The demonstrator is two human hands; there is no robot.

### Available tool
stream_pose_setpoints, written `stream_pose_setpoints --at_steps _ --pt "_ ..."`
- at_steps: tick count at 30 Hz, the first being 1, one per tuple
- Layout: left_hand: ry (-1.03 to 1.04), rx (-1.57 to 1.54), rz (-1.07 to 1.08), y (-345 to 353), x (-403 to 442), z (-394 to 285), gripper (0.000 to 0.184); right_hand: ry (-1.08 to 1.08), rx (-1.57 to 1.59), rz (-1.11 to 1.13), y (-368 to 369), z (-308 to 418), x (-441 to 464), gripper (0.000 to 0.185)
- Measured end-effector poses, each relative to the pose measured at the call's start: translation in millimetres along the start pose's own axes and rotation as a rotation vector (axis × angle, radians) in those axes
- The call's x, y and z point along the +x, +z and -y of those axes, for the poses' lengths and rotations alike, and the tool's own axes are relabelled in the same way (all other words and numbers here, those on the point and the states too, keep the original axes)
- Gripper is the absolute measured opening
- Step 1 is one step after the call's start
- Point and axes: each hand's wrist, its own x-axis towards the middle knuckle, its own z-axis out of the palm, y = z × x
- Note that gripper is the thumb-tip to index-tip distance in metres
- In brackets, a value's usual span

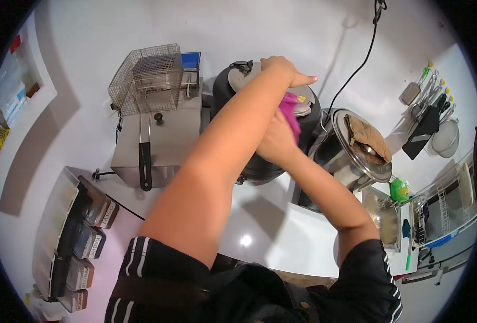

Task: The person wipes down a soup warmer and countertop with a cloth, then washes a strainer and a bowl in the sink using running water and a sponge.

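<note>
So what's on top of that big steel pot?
A lid, with a brown cloth lying over part of it. The lid and steel walls hide whatever is inside the pot, so its contents can't be seen.

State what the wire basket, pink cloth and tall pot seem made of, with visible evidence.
The wire basket looks like dull silvery metal: thin crossed strands. The pink cloth seems soft, matte fabric, given its creases. The tall pot is shiny metal, probably stainless steel, judging by its reflections.

Black short sleeves (166, 258) carry white stripes (132, 255); a brownish button (304, 304) marks the front.
</note>
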Motion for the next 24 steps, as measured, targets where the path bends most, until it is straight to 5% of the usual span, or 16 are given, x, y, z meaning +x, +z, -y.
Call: stream_pose_setpoints --at_steps 1,4,13,18,24 --pt "0.019 0.053 -0.051 1 -2 -3 0.087 -0.012 0.034 -0.144 16 9 16 0.045" --pt "0.047 0.144 -0.099 8 4 -11 0.089 0.215 -0.250 0.452 70 20 66 0.043" --pt "0.046 0.144 -0.035 4 12 -1 0.083 0.139 -0.168 -0.050 70 62 21 0.048" --pt "0.113 0.170 -0.026 2 21 7 0.091 0.581 -0.193 -0.297 32 12 -78 0.053" --pt "0.157 -0.163 0.002 4 26 34 0.095 1.026 0.413 -0.657 25 -68 -97 0.041"
